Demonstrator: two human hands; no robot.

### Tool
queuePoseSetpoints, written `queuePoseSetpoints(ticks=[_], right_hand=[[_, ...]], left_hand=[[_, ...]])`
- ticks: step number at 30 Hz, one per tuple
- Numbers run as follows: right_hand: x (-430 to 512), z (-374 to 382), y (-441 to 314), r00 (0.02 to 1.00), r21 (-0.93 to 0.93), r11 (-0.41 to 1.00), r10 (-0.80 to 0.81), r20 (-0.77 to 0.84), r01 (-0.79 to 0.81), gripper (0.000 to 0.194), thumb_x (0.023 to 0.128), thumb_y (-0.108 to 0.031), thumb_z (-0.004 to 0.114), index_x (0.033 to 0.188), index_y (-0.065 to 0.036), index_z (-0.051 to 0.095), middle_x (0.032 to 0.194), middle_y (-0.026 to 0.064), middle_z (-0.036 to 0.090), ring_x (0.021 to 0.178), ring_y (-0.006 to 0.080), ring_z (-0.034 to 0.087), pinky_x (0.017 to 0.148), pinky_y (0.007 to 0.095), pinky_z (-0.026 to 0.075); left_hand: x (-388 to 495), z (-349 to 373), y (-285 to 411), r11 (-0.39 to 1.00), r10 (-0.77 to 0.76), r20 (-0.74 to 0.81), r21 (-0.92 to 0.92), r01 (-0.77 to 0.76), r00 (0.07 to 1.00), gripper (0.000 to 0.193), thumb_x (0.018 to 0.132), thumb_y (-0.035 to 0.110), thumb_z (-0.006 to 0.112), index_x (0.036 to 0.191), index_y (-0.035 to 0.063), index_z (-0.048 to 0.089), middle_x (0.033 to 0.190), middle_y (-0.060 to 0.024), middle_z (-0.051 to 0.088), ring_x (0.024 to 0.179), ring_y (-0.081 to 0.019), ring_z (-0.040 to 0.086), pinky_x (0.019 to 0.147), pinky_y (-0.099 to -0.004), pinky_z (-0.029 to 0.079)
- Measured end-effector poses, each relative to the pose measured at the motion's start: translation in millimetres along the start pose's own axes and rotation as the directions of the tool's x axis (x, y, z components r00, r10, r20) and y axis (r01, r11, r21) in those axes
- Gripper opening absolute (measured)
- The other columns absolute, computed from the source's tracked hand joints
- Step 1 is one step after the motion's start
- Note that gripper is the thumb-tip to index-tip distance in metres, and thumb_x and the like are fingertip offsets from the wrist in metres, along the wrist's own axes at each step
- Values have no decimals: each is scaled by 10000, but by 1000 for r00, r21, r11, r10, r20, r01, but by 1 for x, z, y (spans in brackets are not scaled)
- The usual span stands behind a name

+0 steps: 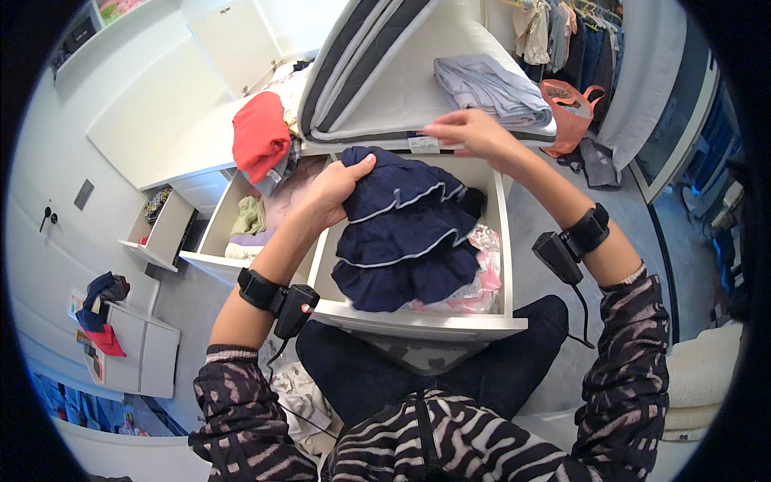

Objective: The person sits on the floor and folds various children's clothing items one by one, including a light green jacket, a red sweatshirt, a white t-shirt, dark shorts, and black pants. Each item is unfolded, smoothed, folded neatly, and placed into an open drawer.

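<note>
A navy ruffled garment (409,223) with thin white trim hangs from my left hand (340,187), which pinches its upper left corner. The tiered cloth spreads over an open white drawer (415,319) in front of my knees and hides much of its inside. My right hand (473,135) is raised off the cloth, fingers apart and holding nothing, near the mattress edge. Beneath the garment's right side lie pink-and-white items in clear plastic (485,277). A small black item (474,202) shows beside the ruffles.
A second open drawer (211,241) at left holds a green cloth (248,215) and other folded clothes. A red folded cloth (262,135) lies above it. Behind stand a folded mattress (385,66) bearing a light blue folded cloth (491,90), and a coral bag (569,117) on the floor.
</note>
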State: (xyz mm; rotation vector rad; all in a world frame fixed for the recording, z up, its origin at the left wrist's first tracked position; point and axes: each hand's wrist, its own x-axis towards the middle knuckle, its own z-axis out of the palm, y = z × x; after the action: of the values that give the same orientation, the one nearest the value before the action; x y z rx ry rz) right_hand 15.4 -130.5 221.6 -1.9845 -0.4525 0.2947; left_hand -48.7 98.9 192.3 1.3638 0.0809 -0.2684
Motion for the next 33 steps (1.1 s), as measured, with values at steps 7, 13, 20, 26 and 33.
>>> queuePoseSetpoints(ticks=[7,13,20,26,33], right_hand=[[-11,41,11,843,428,866,-12,537,-260,726,686,-336,778,1216,36,450,1160,146,562,994,219,587,838,362,490],[-4,40,22,854,500,781,79,513,-373,424,726,-173,749,1061,27,581,970,141,649,821,228,649,764,352,535],[1,34,12,920,509,786,189,344,-352,311,771,-190,694,1028,-36,608,931,110,665,771,217,663,683,409,550],[-6,29,8,927,571,753,137,349,-327,253,790,-181,664,992,-42,603,958,81,658,830,198,647,775,372,515],[3,2,25,978,234,972,-60,200,12,412,868,-326,589,1151,-28,556,1037,92,625,916,129,606,833,262,481]], left_hand=[[-1,22,-7,997,52,181,-62,-42,982,390,942,261,471,1215,-18,462,1151,-118,556,980,-189,584,837,-328,503],[4,25,9,975,125,3,183,-123,992,461,894,277,562,1206,-45,457,1023,-119,620,890,-179,612,753,-295,500],[5,30,5,97,443,575,732,-675,688,1148,437,189,877,1385,51,244,1380,-184,339,1300,-280,308,1083,-349,231],[12,33,-16,289,483,449,729,-620,752,939,486,89,826,1307,68,369,1171,-182,532,1112,-283,517,944,-334,398],[30,-46,-28,108,702,173,933,-344,690,459,601,75,738,1031,31,586,884,-208,632,872,-351,618,746,-376,486]])
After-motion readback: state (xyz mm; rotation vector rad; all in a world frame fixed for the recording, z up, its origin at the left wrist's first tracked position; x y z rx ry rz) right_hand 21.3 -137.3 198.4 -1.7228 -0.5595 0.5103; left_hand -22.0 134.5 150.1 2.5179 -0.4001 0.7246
